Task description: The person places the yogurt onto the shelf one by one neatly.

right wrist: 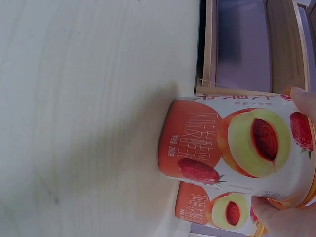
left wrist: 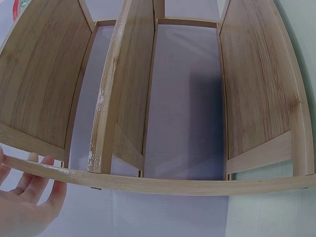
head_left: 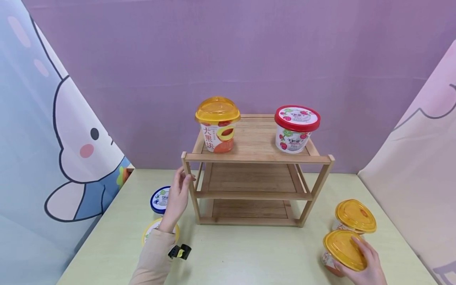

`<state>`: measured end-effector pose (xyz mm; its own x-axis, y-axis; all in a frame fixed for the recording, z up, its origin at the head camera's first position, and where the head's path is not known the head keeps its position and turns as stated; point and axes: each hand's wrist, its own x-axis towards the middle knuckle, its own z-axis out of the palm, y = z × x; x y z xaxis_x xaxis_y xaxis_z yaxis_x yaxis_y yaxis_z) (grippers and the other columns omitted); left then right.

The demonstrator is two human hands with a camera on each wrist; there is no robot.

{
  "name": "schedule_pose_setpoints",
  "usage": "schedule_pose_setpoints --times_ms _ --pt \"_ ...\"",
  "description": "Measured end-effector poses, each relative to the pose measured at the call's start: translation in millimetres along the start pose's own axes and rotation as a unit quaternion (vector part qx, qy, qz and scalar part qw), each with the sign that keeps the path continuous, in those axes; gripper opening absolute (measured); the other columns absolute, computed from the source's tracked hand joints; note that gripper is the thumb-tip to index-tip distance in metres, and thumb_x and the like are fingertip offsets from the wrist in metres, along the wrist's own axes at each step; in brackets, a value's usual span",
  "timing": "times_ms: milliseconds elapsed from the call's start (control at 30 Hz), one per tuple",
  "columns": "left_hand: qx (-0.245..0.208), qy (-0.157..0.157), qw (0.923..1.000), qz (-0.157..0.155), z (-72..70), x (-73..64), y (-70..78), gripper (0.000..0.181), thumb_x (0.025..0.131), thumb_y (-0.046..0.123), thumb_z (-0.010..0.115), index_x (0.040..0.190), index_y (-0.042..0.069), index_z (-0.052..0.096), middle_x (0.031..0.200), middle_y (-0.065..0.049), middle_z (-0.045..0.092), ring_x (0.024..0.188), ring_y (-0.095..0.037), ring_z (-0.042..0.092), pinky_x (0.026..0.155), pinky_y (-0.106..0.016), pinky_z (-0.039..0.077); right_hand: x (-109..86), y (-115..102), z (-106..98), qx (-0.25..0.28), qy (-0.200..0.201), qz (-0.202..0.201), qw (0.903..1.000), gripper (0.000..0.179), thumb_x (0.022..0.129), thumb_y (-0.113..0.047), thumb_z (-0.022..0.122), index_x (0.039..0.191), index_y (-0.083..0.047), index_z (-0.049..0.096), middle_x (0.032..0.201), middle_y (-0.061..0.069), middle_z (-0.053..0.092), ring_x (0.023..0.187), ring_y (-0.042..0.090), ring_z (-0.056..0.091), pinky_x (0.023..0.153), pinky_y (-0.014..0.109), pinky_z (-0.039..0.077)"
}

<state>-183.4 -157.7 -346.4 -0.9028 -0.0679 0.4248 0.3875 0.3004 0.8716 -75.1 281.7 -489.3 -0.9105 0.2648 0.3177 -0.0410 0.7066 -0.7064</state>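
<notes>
In the head view, my left hand holds the upper left front post of a three-tier wooden shelf. The left wrist view shows fingers curled round that post. At the right, my right hand grips a fruit yogurt cup with a domed orange lid. Thumb and fingers lie on opposite sides of this cup near its lid, and its printed peach faces the right wrist camera. A matching orange-lidded cup stands just behind it, partly hidden.
On the shelf's top tier are another orange-lidded cup at the left and a red-lidded cup at the right. A blue-lidded cup and a yellow-lidded cup stand left of the shelf, partly behind my left arm. Purple cloth hangs behind.
</notes>
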Motion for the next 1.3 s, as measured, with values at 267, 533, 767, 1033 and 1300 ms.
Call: schedule_pose_setpoints --times_ms 267,533,767,1033,1300 --pt "0.006 0.002 1.0 0.004 0.5 0.1 -0.8 0.031 0.096 0.006 0.034 0.124 -0.004 0.035 0.098 -0.026 0.051 0.096 -0.036 0.051 0.084 -0.048 0.04 -0.4 -14 0 0.001 0.02 -0.032 0.9993 0.085 0.055 -0.006 0.081 0.128 0.003 0.038 0.125 0.034 0.033 0.123 0.01 0.021 0.089 0.003 0.008" --pt "0.008 0.003 1.0 0.001 -0.9 -1.1 -1.4 0.031 0.096 0.006 0.034 0.125 -0.004 0.035 0.098 -0.026 0.051 0.095 -0.038 0.051 0.084 -0.05 0.041 9.0 -50 -4 0.03 0.038 -0.096 0.9941 0.081 0.047 -0.003 0.084 0.119 0.002 0.046 0.12 -0.025 0.03 0.108 -0.02 0.018 0.085 -0.003 0.012" --pt "0.002 -0.003 1.0 -0.005 -0.4 0.6 -3.5 0.031 0.096 0.007 0.034 0.124 -0.003 0.035 0.099 -0.028 0.05 0.096 -0.037 0.05 0.085 -0.049 0.04 24.3 -97 -10 0.061 -0.014 -0.139 0.9883 0.078 0.051 -0.003 0.083 0.12 0.001 0.045 0.127 0.025 0.038 0.114 -0.016 0.019 0.087 -0.003 0.016" --pt "0.001 -0.001 1.0 0.002 0.4 1.5 -3.1 0.03 0.095 0.006 0.035 0.124 -0.004 0.036 0.096 -0.027 0.051 0.094 -0.037 0.051 0.083 -0.049 0.041 42.9 -149 0 0.097 -0.069 -0.187 0.9751 0.076 0.053 -0.01 0.084 0.119 -0.007 0.046 0.13 0.016 0.041 0.112 -0.012 0.031 0.084 0.001 0.027" --pt "0.0 0.001 1.0 0.003 0.4 1.4 -4.7 0.03 0.095 0.005 0.035 0.124 -0.004 0.036 0.097 -0.027 0.051 0.094 -0.038 0.051 0.084 -0.049 0.041 65.4 -184 18 0.152 -0.132 -0.214 0.9558 0.072 0.057 -0.008 0.082 0.118 -0.007 0.044 0.129 0.013 0.044 0.109 0.005 0.044 0.083 0.01 0.037"
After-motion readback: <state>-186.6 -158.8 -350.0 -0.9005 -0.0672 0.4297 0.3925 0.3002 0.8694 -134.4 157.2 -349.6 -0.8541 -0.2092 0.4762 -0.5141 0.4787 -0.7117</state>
